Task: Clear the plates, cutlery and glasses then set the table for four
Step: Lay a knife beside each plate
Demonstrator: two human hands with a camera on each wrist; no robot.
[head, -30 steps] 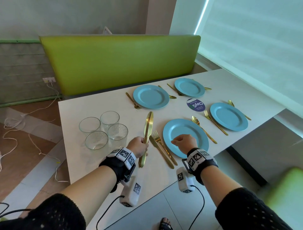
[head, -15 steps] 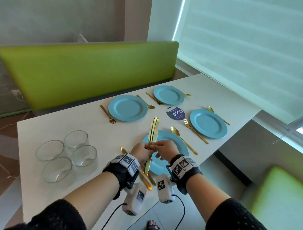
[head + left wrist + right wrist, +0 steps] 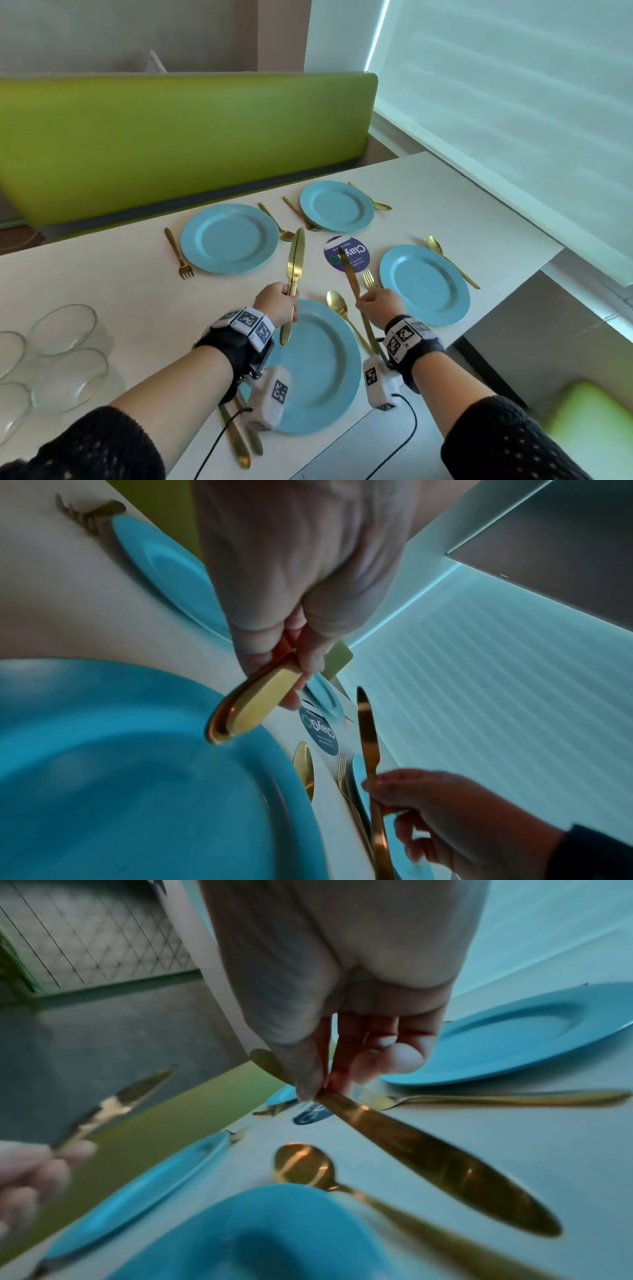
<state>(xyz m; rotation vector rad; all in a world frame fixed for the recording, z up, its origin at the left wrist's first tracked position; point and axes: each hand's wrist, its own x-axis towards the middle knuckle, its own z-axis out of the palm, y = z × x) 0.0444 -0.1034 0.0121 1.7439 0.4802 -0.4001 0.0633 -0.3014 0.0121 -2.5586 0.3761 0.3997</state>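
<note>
Your left hand (image 3: pixel 276 303) grips perhaps two gold knives (image 3: pixel 295 270); your right hand (image 3: pixel 380 303) pinches one knife (image 3: pixel 350 274) above the bench (image 3: pixel 120 274).

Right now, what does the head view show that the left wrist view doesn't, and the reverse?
Only the head view shows the glasses at the table's left, the knife and fork lying left of the near plate, the spoons by the two right plates, and the wristbands. Only the left wrist view shows, from below, that the left hand grips more than one knife, stacked. Both show the right hand holding one knife, the round sticker, and the spoon right of the near plate.
</note>
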